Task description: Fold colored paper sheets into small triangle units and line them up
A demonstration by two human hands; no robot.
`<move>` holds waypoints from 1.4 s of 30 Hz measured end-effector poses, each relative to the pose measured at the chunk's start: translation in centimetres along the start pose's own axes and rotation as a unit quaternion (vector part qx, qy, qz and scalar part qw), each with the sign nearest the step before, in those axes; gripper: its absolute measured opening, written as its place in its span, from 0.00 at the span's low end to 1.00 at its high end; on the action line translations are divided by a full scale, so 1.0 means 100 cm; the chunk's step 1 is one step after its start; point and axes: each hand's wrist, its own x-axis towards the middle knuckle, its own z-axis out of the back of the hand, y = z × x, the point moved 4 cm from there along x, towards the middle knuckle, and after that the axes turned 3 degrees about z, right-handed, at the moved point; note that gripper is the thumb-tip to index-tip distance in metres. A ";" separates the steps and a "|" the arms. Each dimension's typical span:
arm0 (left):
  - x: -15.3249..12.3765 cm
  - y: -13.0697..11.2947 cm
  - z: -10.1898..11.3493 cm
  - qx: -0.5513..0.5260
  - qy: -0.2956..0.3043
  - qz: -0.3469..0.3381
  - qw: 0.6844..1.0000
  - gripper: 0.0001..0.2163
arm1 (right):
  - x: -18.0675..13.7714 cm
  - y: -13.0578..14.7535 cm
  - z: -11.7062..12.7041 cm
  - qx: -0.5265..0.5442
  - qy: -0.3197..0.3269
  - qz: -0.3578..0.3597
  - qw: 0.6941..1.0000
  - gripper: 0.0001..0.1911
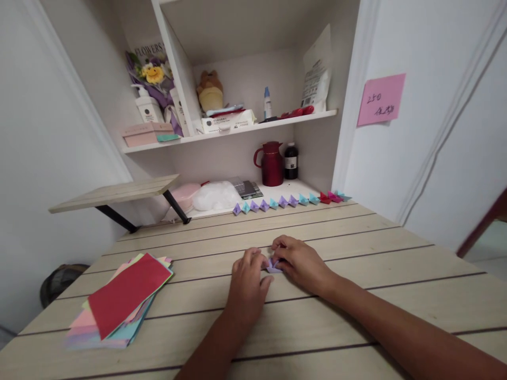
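Note:
Both my hands meet over a small piece of folded lilac paper [273, 266] lying on the wooden table [277, 316]. My left hand [249, 282] rests on the table with its fingers curled down onto the paper's left side. My right hand [299, 261] pinches the paper's right side with bent fingers. Most of the paper is hidden under the fingers.
A fanned stack of coloured paper sheets [122, 301], red on top, lies at the table's left. Several small folded paper boats [291, 200] stand in a row along the far edge. Behind are shelves with a red jug [271, 163], a dark bottle [291, 161] and a raised wooden board [114, 192].

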 end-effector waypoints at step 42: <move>0.004 0.010 0.015 -0.189 -0.133 0.043 0.972 0.04 | -0.001 -0.006 0.005 0.326 0.044 -0.109 0.938 0.13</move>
